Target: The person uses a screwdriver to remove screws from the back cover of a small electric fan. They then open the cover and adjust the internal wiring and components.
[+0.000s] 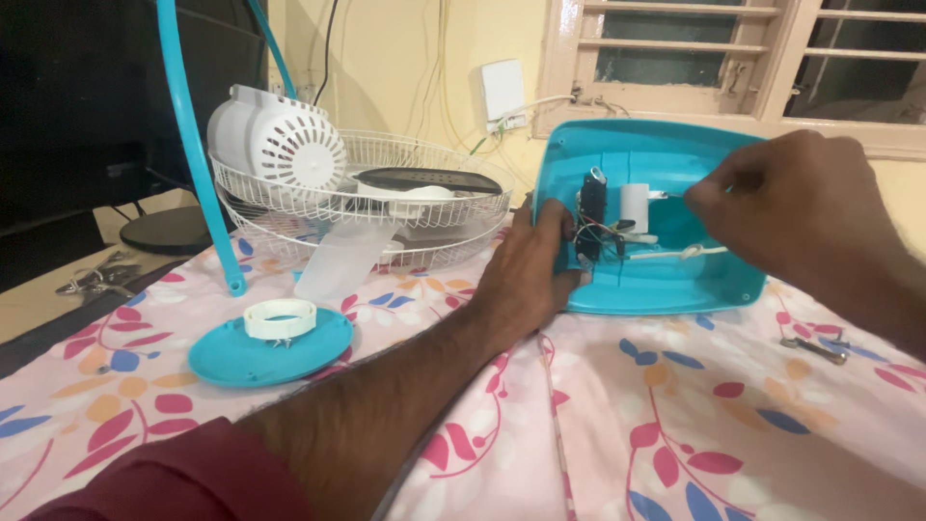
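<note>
Turquoise plastic fan base (675,289), held tilted by left hand (526,270); right hand (791,193) pinches its inner wiring (617,232).

Stands tilted on its edge on the bench (733,434): fan base shell (666,174), taken as landmark. At the shell's left edge, touching: left hand (526,275). Over the shell's right part: right hand (801,193), fingers (704,198) at the small parts inside. Left of the shell: wire guard (386,198), with motor housing (275,135) lying in it. Left and nearer: round disc (270,352), ring (280,318) on it. Right of the shell, apart: spanner (815,349).
</note>
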